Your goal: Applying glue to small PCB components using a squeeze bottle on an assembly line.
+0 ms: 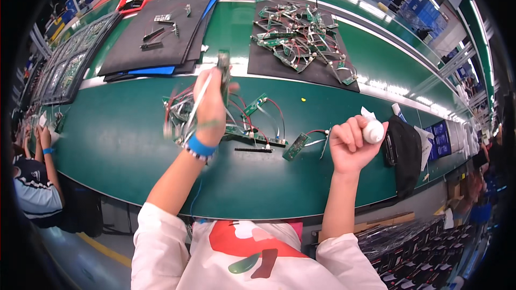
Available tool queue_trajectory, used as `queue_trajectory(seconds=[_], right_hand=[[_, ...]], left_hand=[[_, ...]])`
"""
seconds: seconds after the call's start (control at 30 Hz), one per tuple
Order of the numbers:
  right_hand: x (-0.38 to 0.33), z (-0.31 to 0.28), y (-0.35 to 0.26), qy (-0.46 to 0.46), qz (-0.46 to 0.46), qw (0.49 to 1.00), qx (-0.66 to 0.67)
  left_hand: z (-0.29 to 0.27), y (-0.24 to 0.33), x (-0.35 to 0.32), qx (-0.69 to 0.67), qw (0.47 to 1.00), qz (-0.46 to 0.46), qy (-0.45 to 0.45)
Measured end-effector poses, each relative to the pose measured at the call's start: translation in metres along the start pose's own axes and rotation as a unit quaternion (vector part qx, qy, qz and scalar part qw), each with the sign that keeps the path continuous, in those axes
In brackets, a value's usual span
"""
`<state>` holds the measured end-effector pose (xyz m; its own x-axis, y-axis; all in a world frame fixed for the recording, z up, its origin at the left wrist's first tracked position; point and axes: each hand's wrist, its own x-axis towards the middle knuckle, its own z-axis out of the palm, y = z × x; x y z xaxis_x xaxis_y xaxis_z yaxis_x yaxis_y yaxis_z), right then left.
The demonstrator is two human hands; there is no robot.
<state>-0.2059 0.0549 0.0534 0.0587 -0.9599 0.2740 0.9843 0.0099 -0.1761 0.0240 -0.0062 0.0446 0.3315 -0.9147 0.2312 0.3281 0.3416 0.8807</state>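
Note:
My left hand [210, 104], with a blue band at the wrist, is raised over the green bench and closed around a narrow green circuit board [223, 62]. Motion smears its fingers, and a pale ribbon cable runs down past them. Under it lies a tangle of wired circuit boards [242, 129] with red and white leads. A dark strip [253, 150] rests in front of them. On the right, my right hand [349, 142] is curled around a small white bottle [373, 131], its rounded end toward me. Just left of that hand sits another wired board [296, 146].
Beyond, a black mat [344, 78] carries a heap of wired boards; stacked dark sheets [121, 53] hold a few more. Trays of boards [70, 64] stand at left, near a co-worker's hands [44, 137]. A black cloth bag [404, 153] lies at right.

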Motion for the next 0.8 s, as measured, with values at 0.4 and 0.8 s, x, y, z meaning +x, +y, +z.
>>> queue_trajectory(seconds=[0.4, 0.8], right_hand=[[0.001, -0.007, 0.075, 0.039, -0.227, 0.849, -0.476], [-0.003, -0.024, 0.084, -0.068, -0.293, 0.677, -0.672]], left_hand=[[-0.031, 0.004, -0.037, 0.025, 0.904, -0.327, -0.273], [-0.036, -0.001, -0.043, 0.022, 0.863, -0.398, -0.309]])
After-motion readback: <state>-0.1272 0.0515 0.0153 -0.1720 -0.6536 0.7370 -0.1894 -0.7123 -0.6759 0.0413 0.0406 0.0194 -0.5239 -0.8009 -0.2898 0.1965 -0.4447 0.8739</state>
